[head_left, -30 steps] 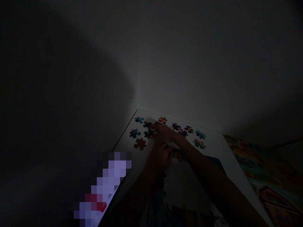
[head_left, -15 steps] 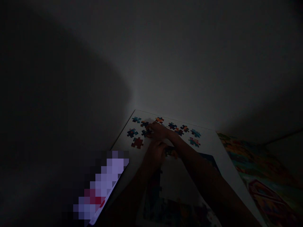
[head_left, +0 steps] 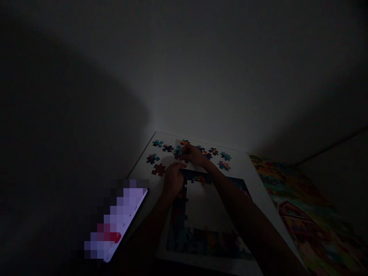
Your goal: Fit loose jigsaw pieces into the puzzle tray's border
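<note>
The right hand (head_left: 193, 154) curls over a loose jigsaw piece (head_left: 178, 152), though dimness hides whether it grips.

Super dim shot, but the right hand (head_left: 194, 154) is poking around loose jigsaw pieces (head_left: 178, 152) on a white board (head_left: 143, 172), while the left hand (head_left: 173, 179) is resting by the dark puzzle border (head_left: 178, 214).

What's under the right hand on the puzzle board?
The right hand is over a cluster of loose puzzle pieces on the white board. Pieces show around its fingers, but anything directly beneath the palm is covered.
</note>
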Action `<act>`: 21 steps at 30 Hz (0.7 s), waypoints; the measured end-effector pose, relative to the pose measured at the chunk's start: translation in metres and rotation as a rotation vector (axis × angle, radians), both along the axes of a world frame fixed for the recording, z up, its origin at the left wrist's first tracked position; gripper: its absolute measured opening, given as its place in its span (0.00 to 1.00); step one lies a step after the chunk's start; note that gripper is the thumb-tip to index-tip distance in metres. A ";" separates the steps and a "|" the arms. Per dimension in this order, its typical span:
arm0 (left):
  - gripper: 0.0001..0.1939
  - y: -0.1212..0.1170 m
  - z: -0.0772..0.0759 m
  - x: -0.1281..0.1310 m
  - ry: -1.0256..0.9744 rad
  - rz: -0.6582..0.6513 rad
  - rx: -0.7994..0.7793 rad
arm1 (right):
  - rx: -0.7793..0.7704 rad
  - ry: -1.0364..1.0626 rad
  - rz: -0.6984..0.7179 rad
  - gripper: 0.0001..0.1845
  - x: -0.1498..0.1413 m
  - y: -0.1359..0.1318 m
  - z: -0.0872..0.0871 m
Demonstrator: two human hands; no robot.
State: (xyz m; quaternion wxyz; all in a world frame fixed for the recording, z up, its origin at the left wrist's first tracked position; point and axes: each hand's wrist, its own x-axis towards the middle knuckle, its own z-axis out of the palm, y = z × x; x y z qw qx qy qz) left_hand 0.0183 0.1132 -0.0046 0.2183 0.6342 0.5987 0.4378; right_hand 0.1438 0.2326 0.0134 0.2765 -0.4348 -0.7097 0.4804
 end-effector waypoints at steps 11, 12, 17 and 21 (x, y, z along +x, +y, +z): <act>0.25 0.001 0.000 0.000 -0.012 0.018 -0.013 | 0.023 0.093 -0.104 0.17 0.059 -0.045 -0.001; 0.25 0.001 0.000 0.000 -0.011 0.018 -0.014 | 0.025 0.087 -0.113 0.17 0.063 -0.049 -0.002; 0.25 0.001 0.002 0.000 0.001 0.010 -0.012 | -0.021 0.129 -0.112 0.18 0.071 -0.060 -0.003; 0.24 0.001 0.003 0.000 0.016 0.007 -0.008 | -0.061 0.148 -0.120 0.18 0.072 -0.065 -0.003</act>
